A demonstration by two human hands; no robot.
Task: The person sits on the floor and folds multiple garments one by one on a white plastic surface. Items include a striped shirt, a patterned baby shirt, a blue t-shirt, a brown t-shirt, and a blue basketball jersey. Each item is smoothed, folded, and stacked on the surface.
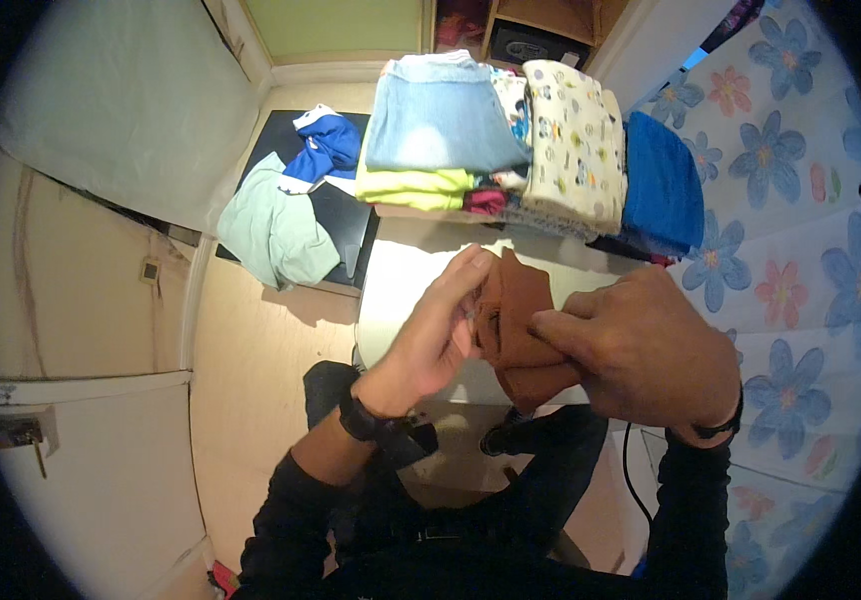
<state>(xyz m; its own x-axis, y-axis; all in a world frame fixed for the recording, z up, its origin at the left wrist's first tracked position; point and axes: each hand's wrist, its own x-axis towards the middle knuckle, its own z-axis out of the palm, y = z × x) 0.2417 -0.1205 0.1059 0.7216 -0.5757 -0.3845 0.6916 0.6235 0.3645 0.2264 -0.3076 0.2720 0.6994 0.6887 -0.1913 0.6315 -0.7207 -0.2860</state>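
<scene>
A rust-brown piece of cloth [524, 300], likely a small garment, is held up in front of me over a white tabletop [393, 300]. At its left edge, my left hand [438, 322] grips it between thumb and fingers; dark marks show on the fabric there. My right hand [640, 345] pinches the cloth's right side, with the back of the hand turned up and some fingers hidden. A lower flap of the cloth hangs below the right fingertips. Both wrists wear dark bands.
Beyond my hands are folded light-blue jeans [442, 116], a yellow-green garment [415, 187], printed cream fabric [577, 142] and blue folded cloth [659, 184]. At left, mint [273, 225] and blue-white garments [325, 146] lie on a black surface [344, 217]. A flowered curtain [768, 247] hangs right.
</scene>
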